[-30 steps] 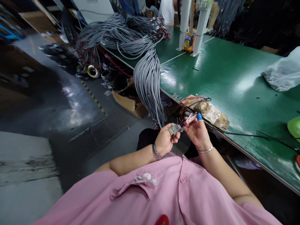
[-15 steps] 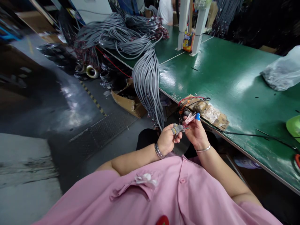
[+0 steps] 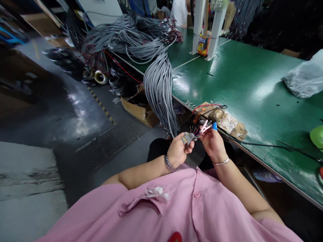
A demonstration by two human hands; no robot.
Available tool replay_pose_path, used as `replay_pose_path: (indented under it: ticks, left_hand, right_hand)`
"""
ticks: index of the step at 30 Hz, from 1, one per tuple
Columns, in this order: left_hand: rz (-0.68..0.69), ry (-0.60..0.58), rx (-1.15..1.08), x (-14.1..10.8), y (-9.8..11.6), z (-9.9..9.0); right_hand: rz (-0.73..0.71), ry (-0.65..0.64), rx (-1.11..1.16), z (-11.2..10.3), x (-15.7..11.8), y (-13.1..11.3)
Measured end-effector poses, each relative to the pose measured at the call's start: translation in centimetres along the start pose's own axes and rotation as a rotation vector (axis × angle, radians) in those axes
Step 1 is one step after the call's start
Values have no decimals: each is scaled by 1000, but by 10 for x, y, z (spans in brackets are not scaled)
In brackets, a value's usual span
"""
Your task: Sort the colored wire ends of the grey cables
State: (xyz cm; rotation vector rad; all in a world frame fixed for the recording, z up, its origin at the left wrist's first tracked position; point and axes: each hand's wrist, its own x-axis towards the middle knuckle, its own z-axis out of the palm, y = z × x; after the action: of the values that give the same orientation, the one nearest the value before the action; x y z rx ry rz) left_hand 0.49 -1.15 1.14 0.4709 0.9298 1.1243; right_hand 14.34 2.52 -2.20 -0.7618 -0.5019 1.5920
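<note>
Thin coloured wires (image 3: 193, 131) fan out from the pinch of my left hand (image 3: 178, 151), which wears grey fabric covers on its thumb and finger. Just to the right, my right hand (image 3: 213, 144) holds a small pink clip (image 3: 205, 126) between thumb and fingers. A blue cover (image 3: 214, 126) wraps the right thumb tip. The clip sits close to the wires; whether they touch I cannot tell. Beyond the hands, a taped wooden block (image 3: 228, 122) lies at the table edge, with red and black leads (image 3: 214, 106) by it.
Grey cables (image 3: 160, 84) hang over the edge of the green table (image 3: 242, 80), with more piled behind. A cardboard box (image 3: 141, 111) stands on the floor below. At the right are a plastic bag (image 3: 305, 79) and a green object (image 3: 317, 136). Another person's white sleeve (image 3: 178, 13) shows behind.
My hands have drawn slightly apart, the left one shifting a little left. The wire ends now spread visibly above the left fingers, and the clip has turned more upright.
</note>
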Motion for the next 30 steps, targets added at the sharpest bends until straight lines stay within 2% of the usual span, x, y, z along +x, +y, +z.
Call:
replay_pose_path:
  ticks: [3, 8, 16, 22, 25, 30]
  left_hand:
    - [-10, -2, -3, 2, -1, 2]
    - [-1, -9, 10, 5, -3, 5]
    - [-17, 16, 34, 8, -7, 2]
    - [16, -6, 102, 4, -8, -4]
    - [42, -14, 169, 1, -8, -9]
    - [78, -61, 311, -4, -10, -16]
  right_hand:
    - [-47, 5, -34, -3, 2, 3]
    - [81, -46, 38, -5, 7, 3]
    - [62, 36, 119, 3, 9, 3]
    - [91, -38, 97, -3, 5, 2]
    - [167, -84, -3, -12, 1, -4]
    - [309, -244, -400, -26, -9, -24]
